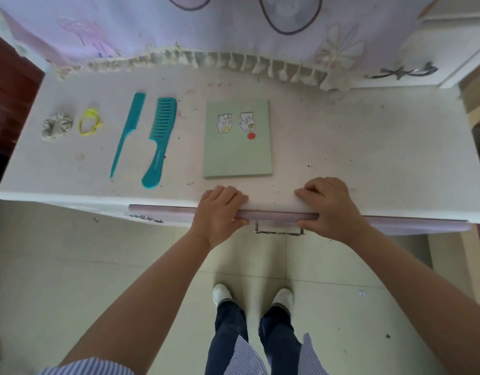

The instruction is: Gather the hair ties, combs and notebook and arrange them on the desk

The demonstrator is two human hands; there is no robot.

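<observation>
On the white desk (368, 147) the things lie in one row, seen from above. At about ten o'clock from the hands, far to the left, is a grey fabric hair tie (56, 126), and just beside it, apart from it, a thin yellow hair tie (90, 122). Next comes a slim teal comb (127, 133) with a long pointed tail, then near it a wide-tooth teal comb (159, 142) with a rounded handle; both handles point toward six o'clock. At about twelve o'clock from the left hand lies a pale green notebook (237, 139), flat, with two bear stickers and a red dot on the cover. At the front edge of the desk, the left hand (220, 212) has its fingers curled over the edge, thumb below at the drawer front (276, 214). The right hand (332, 207) is well apart from it and curled in the same way, gripping the edge. A metal handle (279, 230) hangs between the two hands.
</observation>
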